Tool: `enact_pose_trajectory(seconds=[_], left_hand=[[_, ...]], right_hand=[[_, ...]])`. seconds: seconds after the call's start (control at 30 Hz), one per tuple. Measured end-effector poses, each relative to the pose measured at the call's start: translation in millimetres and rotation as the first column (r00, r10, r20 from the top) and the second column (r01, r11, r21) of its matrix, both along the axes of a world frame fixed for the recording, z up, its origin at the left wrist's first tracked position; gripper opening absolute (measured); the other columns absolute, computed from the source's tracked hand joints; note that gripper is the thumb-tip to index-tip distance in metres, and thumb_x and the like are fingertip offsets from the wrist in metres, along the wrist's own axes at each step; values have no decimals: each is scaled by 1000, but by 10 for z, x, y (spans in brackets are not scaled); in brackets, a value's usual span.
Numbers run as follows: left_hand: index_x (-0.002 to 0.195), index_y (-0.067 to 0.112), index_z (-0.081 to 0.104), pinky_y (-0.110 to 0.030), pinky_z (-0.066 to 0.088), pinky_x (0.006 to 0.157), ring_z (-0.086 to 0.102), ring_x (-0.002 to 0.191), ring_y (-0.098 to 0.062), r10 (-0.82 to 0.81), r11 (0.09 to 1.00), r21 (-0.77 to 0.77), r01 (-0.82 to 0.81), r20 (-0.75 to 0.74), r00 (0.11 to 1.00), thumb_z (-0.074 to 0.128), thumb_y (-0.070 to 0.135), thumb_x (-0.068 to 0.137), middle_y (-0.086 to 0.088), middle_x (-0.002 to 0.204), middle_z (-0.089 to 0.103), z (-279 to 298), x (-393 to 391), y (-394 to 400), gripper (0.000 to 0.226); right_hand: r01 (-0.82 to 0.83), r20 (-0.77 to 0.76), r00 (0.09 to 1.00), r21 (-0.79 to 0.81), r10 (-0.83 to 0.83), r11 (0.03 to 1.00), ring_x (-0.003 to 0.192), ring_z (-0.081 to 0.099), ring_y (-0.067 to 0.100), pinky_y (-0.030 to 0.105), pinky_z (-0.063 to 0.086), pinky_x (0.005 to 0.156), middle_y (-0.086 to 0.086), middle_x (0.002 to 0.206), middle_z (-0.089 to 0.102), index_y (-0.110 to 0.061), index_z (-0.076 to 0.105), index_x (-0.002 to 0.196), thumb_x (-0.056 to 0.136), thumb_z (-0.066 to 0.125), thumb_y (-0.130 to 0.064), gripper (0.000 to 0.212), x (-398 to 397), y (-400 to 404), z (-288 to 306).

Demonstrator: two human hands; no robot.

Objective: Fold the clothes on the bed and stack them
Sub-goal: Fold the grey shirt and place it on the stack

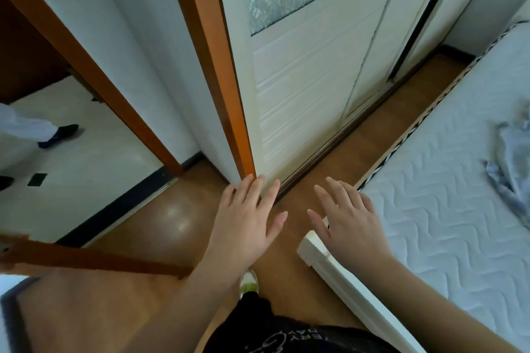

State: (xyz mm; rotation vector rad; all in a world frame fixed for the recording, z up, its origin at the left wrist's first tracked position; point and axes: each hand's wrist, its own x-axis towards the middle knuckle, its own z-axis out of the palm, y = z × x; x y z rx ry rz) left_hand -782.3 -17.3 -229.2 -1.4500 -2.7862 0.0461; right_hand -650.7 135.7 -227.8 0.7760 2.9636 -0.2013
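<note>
Both your hands hover over the brown floor, palms down, fingers straight and spread, holding nothing: left hand, right hand. Crumpled grey clothes lie on the bed at far right.

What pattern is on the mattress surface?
White with a wavy quilted stitch pattern on the mattress, seen in the head view.

Quilted mattress, glossy floor
</note>
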Motion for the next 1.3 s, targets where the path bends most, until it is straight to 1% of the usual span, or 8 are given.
enact_pose_trajectory(seconds=[0.13,0.27,0.43,0.7,0.87,0.97,1.13,1.3], left_hand=[[141,25,48,-53,43,104,47,133,-30,-129,992,8,129,47,991,23,62,98,-8,143,53,4,-644,125,62],[146,27,41,-49,35,112,39,139,-29,-262,965,-11,263,42,964,19,63,99,-7,148,46,5,-1164,333,63],[146,27,39,-49,31,112,37,140,-28,-385,922,-14,386,54,921,19,63,98,-5,150,44,30,-1409,848,63],[149,29,33,-47,23,115,33,143,-27,-569,821,-9,570,58,820,13,62,98,-4,152,40,49,-1234,2065,64],[150,29,30,-46,19,117,26,146,-24,-691,720,-21,693,59,720,13,61,98,-1,155,35,77,-1007,2875,64],[150,30,29,-47,21,117,27,145,-24,-748,661,-26,750,48,662,8,62,97,-1,155,36,135,-875,3268,65],[148,30,33,-47,18,117,29,144,-24,-808,589,-22,808,19,589,19,61,99,-1,152,39,194,-703,3811,60],[149,30,30,-48,22,118,25,145,-23,-887,460,-9,888,32,460,16,61,98,-1,154,36,178,-455,4456,61]], right_hand=[[102,10,995,52,-103,993,132,49,27,44,39,107,7,142,54,-19,57,135,96,32,-53,57,-429,8,36],[206,-58,978,80,-202,975,126,54,28,45,45,101,9,136,57,-16,60,131,99,43,-48,48,-691,67,21],[347,-71,937,96,-341,933,127,53,29,45,44,102,11,137,57,-15,59,132,100,38,-49,52,-744,267,33],[568,-84,823,99,-562,817,131,49,31,46,37,108,12,141,53,-14,57,135,97,28,-48,59,-421,981,-5],[682,-28,731,53,-682,729,142,35,29,45,25,116,9,153,39,-18,45,145,100,28,-50,58,-178,1546,-28],[712,-4,702,37,-713,701,146,28,27,44,20,119,7,157,32,-21,37,149,99,21,-53,61,-100,1787,-9],[784,-44,621,20,-782,621,143,34,29,46,24,117,9,153,39,-19,43,146,99,28,-51,58,21,2098,49],[871,-76,491,18,-868,491,142,34,29,45,23,117,8,153,39,-20,42,146,100,28,-51,57,208,2418,69]])
